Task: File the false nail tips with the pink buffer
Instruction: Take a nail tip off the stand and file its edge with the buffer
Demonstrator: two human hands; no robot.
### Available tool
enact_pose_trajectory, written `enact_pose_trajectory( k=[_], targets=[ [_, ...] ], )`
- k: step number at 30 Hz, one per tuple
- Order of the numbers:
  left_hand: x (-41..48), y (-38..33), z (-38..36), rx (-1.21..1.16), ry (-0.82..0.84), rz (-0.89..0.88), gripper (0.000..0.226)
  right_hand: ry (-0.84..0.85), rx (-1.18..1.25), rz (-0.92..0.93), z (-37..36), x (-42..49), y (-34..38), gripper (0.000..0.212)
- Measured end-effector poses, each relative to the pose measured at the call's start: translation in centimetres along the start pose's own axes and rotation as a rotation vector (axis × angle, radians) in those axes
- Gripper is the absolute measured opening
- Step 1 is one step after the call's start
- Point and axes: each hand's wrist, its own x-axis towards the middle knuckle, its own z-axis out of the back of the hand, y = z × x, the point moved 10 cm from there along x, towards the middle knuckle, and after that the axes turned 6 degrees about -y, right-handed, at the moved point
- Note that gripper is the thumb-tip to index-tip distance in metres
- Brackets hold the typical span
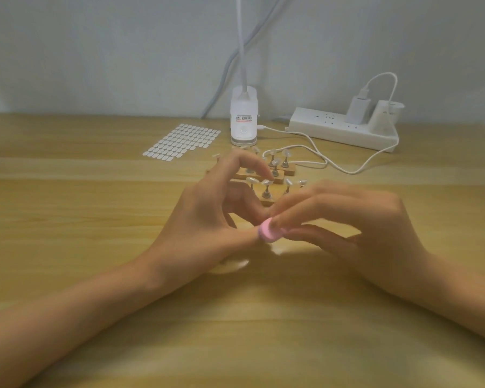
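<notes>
My right hand pinches the small pink buffer between thumb and fingertips, low over the wooden table. The buffer's end touches the thumb tip of my left hand, whose index finger arches up over it. Whether a nail tip sits between my left thumb and fingers is hidden behind the buffer. Just behind both hands, several clear false nail tips stand on metal pegs in small wooden bases.
A sheet of white adhesive tabs lies at the back left. A white clip lamp base and a white power strip with a charger stand by the wall. A white cable loops behind the stands.
</notes>
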Motion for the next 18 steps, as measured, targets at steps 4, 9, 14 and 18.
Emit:
enact_pose_trajectory(
  k=[4,9,14,18],
  targets=[
    [0.1,0.5,0.1,-0.019,-0.001,0.029,0.048,-0.053,-0.022,-0.088,0.8,0.2,-1.3,0.010],
    [0.1,0.5,0.1,-0.052,0.002,0.043,0.048,-0.013,0.007,-0.028,0.2,0.1,-0.6,0.009],
    [0.1,0.7,0.0,-0.092,0.006,0.066,0.050,0.006,-0.017,0.043,-0.2,0.0,0.3,0.009],
    [0.1,1.1,0.2,-0.075,-0.020,0.093,0.048,-0.039,-0.028,-0.055,0.7,0.2,-1.1,0.010]
  ],
)
